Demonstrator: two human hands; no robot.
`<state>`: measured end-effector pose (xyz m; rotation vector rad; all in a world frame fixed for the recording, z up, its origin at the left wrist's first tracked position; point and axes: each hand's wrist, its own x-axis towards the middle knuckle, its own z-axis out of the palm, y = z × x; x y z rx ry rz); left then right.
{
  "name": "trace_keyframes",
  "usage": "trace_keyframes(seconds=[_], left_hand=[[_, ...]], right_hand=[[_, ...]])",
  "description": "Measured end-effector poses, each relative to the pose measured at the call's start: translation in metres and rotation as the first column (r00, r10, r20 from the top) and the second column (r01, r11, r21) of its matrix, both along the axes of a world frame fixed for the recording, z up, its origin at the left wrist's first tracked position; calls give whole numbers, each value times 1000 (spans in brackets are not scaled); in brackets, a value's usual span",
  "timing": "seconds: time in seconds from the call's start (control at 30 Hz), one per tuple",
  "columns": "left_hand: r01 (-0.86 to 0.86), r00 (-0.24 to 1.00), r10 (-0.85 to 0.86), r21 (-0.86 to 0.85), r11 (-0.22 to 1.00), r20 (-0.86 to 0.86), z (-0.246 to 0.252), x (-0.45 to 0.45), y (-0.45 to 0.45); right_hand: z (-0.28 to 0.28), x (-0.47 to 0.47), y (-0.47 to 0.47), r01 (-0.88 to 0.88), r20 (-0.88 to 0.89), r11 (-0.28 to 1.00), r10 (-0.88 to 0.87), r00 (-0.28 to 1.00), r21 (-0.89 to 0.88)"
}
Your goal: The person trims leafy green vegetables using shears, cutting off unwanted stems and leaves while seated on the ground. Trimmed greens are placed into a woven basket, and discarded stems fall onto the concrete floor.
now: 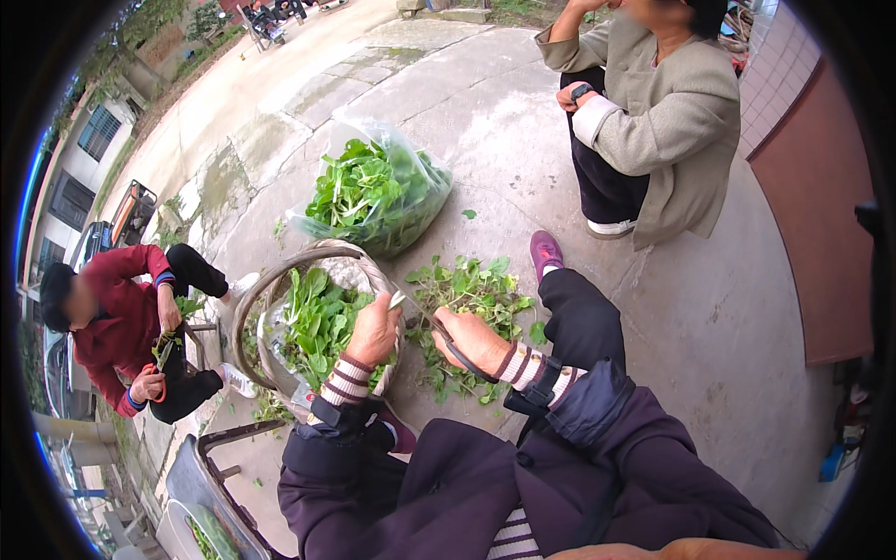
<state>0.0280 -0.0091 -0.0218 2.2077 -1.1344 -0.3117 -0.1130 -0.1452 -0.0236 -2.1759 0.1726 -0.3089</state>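
Note:
My left hand (pixel 373 330) is closed above the right side of a wicker basket (pixel 383 280). A pale stem end (pixel 397 299) pokes out past its fingers; the rest of the stem is hidden by the hand. In my right hand (pixel 474 337) is a pair of scissors (pixel 423 313), with dark handles and the blades pointing at that stem end. Whether the blades touch it, I cannot tell. Leafy greens (pixel 318 318) fill much of the basket, which has a thick arched handle. Beneath my right hand, loose leaves and trimmings (pixel 483 290) lie heaped on the concrete.
A clear plastic bag (pixel 420 203) full of greens stands beyond the basket. At left, a seated person in red (pixel 126 301) holds orange-handled scissors (pixel 159 388) and greens. Another person (pixel 658 119) squats at upper right. A chair (pixel 210 462) is at lower left.

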Motion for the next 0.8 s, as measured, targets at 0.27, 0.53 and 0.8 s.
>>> trace_keyframes(seconds=[0.27,0.53,0.8], left_hand=[[11,990,-23,-86,996,-141,12,-8,-3],[289,951,-289,-20,957,-107,14,-36,-9],[230,971,-228,18,973,-72,19,-44,-5]], right_hand=[[-1,3,1,96,62,981,-108,992,169],[0,10,5,59,91,866,-119,989,496],[-5,12,7,82,88,887,-137,987,455]])
